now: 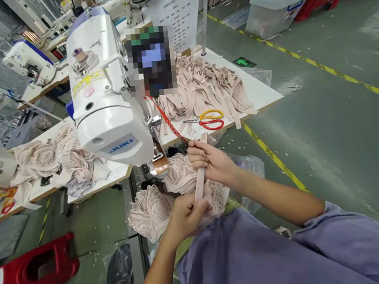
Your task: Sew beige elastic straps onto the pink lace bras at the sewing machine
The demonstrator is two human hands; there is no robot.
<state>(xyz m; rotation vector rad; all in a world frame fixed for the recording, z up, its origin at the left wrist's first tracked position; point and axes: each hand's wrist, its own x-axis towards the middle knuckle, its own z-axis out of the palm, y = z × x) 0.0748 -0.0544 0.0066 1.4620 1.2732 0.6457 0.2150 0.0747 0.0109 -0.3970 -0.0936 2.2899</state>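
Note:
A beige fabric strap (199, 185) runs between my two hands in front of the sewing machine. My left hand (188, 215) is closed on its lower end, thumb on top. My right hand (211, 160) grips the upper part with curled fingers, and a short end shows above them. Beneath the strap, lace bra cups (152, 209) lie bunched by my lap. The white JUKI sewing machine (106, 96) stands just left of my hands, its copper-coloured arm (161, 165) near the cups. A red ribbon-like strip (167, 119) hangs from the machine towards my right hand.
A heap of beige straps (204, 83) covers much of the table (265, 93). Scissors with red and yellow handles (211, 119) lie at its front edge. More lace bras (61, 157) are piled left of the machine. A red stool (35, 272) stands at lower left.

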